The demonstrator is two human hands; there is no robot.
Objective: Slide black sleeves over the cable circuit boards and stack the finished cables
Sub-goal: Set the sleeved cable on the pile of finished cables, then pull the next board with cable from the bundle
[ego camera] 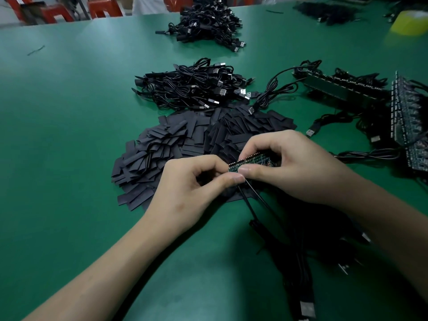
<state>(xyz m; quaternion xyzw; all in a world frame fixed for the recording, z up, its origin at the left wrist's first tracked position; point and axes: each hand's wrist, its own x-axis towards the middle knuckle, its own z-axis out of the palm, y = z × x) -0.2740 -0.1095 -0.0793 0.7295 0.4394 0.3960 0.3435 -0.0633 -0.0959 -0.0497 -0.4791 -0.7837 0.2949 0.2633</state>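
Fingers (pixel 234 180) of the left hand (pixel 192 184) and right hand (pixel 294 165) pinch a small green circuit board (pixel 252 161) just over the pile of black sleeves (pixel 180 140) on the table (pixel 69 112). Its cable (pixel 251 205) trails toward the person, and a heap of cables (pixel 192 86) lies beyond.

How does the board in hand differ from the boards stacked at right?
The held board is single, lifted and pinched by the left hand and right hand; the stacked boards are many, packed together and rest untouched on the table. Both show bare circuitry and trail black cables.
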